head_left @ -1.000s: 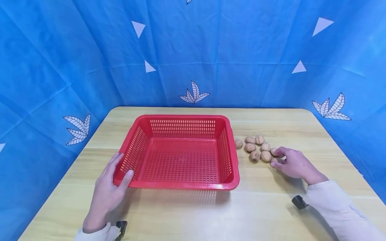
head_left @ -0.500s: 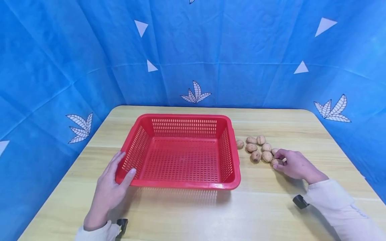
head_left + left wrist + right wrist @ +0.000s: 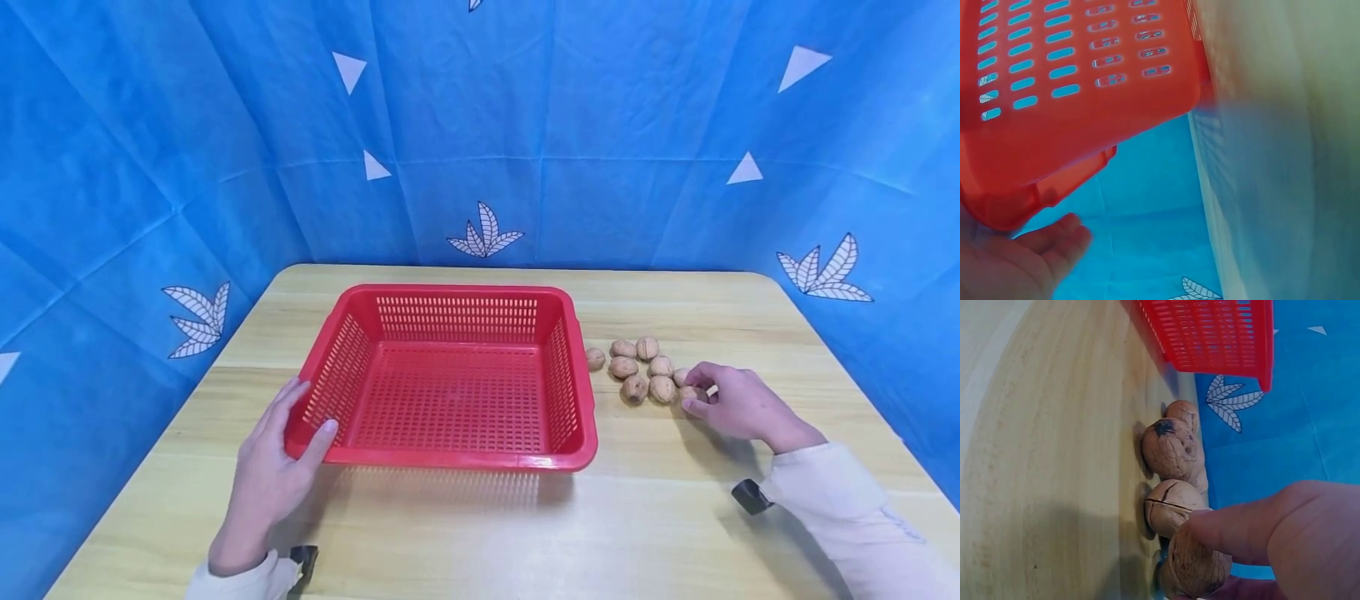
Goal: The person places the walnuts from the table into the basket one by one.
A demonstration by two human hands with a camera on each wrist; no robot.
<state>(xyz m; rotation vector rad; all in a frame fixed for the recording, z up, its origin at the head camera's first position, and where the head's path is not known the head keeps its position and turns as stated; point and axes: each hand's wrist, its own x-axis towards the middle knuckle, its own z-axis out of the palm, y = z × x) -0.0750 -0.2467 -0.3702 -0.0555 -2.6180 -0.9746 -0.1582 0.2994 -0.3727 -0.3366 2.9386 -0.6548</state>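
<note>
A red plastic basket (image 3: 450, 460) with slotted walls stands on the table, holding nothing. My left hand (image 3: 273, 475) rests at its near left corner, fingers extended along the left rim and thumb over the front rim. In the left wrist view, the fingers (image 3: 1063, 244) lie outside the basket, below its rim. To the basket's right, my right hand (image 3: 738, 402) pinches a walnut (image 3: 1200, 562) between thumb and fingers, at the right end of a loose group of walnuts (image 3: 634, 389). Right beside the held one lies a cracked-looking walnut (image 3: 1172, 506).
Pale wooden table (image 3: 480, 533) with rounded far corners. A blue cloth (image 3: 615, 125) with white leaf and triangle prints hangs behind it and at both sides. One walnut (image 3: 595, 359) sits apart from the group, close to the basket's right wall.
My right hand has closed on the nearest right-hand walnut and shifted it slightly to the right. The left hand and the basket have stayed in place.
</note>
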